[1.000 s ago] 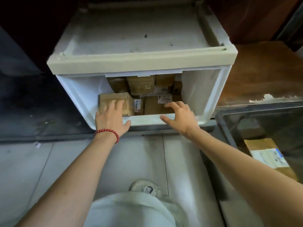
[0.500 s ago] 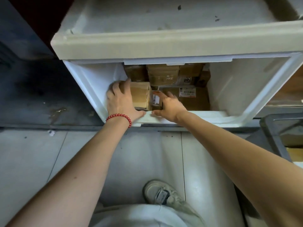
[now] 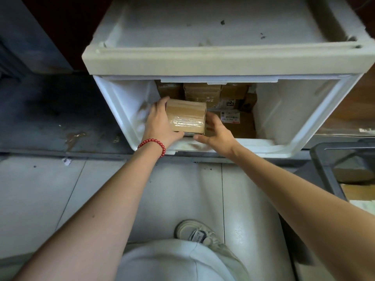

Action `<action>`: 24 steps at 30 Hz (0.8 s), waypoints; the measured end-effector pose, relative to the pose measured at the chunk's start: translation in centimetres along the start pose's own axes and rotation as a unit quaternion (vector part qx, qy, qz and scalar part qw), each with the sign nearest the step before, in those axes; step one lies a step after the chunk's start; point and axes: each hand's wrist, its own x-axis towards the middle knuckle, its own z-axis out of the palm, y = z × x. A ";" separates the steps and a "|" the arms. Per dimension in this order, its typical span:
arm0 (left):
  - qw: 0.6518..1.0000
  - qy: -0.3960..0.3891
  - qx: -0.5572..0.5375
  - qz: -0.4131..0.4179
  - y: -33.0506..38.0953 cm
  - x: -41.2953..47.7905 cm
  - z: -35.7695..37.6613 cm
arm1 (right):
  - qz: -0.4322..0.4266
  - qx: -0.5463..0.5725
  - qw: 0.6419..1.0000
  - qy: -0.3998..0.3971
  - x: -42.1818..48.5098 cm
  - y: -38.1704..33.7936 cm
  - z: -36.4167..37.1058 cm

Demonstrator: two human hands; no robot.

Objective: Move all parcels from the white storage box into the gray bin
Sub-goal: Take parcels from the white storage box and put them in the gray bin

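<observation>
Bare forearms; red bead bracelet (image 3: 152,146) at left wrist; pale trousers (image 3: 178,260); worn sneaker (image 3: 197,233).

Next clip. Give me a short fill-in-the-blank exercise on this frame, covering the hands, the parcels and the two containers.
1. The left hand and right hand hold a taped parcel between them at the open front of the ____ storage box.
2. The red bead bracelet is on the person's ____ wrist.
3. The gray bin stands to the ____ of the storage box.
4. Other parcels lie ____ the storage box, behind the held one.

Missing words: white, left, right, inside.
</observation>
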 end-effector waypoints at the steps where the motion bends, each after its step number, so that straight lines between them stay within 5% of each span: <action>1: 1.000 0.001 -0.004 0.006 0.4 -0.5 0.1 | -0.001 0.023 1.000 0.009 -0.5 0.0 -0.4; 16: 0.988 0.012 -0.123 0.090 6.8 -9.6 -0.5 | -0.072 0.070 0.995 0.024 -12.0 0.1 -6.9; 24: 0.982 0.002 -0.187 0.023 9.5 -13.0 -1.4 | -0.047 0.122 0.991 -0.007 -17.4 0.0 -7.9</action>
